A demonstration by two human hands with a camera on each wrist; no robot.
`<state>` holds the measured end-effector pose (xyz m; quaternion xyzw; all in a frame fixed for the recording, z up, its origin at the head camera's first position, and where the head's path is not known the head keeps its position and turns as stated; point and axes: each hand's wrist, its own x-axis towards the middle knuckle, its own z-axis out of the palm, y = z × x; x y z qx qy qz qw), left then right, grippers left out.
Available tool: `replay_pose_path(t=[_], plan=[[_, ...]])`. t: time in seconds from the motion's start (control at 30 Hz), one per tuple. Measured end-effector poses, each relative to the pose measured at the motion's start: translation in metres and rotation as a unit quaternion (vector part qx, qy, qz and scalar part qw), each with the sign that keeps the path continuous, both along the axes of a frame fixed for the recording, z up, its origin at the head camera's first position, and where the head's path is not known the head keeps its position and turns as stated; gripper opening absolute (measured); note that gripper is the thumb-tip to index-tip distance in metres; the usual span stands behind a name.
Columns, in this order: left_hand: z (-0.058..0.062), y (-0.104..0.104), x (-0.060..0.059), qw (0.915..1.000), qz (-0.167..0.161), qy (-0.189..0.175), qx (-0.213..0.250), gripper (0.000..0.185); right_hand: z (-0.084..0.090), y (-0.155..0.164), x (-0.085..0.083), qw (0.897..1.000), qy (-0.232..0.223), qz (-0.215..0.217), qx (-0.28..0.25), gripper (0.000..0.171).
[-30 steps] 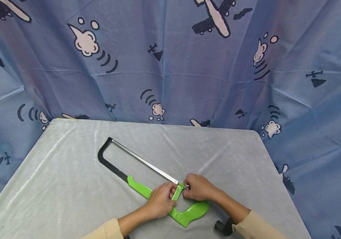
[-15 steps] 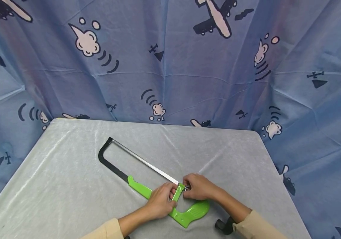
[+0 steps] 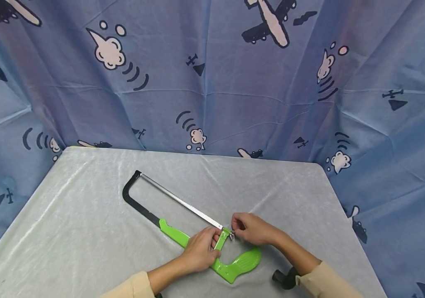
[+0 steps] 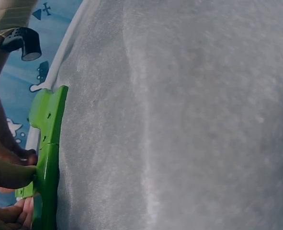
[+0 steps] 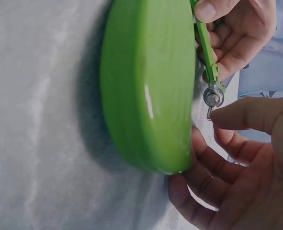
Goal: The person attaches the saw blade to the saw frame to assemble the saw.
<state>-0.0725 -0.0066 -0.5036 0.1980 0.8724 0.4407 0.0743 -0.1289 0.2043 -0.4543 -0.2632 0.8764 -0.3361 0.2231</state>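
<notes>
Hacksaw with a bright green plastic handle, black metal frame and thin silver blade lies flat on the grey cloth-covered table, running diagonally from its black far corner towards the person, the green pistol grip nearest the body. The left hand is curled around the narrow green upright of the handle, thumb and fingers clamped on either side of it; the left wrist view shows a finger pressed against the edge of that green bar. The right hand sits just beside the blade's near end, its thumb and forefinger drawn together at the small silver wing nut that fastens the blade to the green upright. In the right wrist view the fingertip lies right at the nut's lower wing, seemingly touching it, though whether the fingers truly pinch it is hard to make out; the other fingers hang loosely curled below. That same view is filled by the rounded underside of the green pistol grip, resting on the cloth, with the left hand's fingers wrapped around the thin green bar at the top. Both forearms end in beige sleeves at the lower edge of the head view, and a black strap-mounted device sits at the right wrist. Behind the table hangs a blue fabric backdrop printed with cartoon aeroplanes and clouds
</notes>
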Motion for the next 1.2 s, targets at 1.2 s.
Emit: replay_pose_path(t=[1.2], plan=[[0.0, 0.001, 0.001, 1.0, 0.004, 0.004, -0.001, 0.041, 0.0, -0.018, 0.009, 0.995, 0.036, 0.003, 0.094, 0.023]])
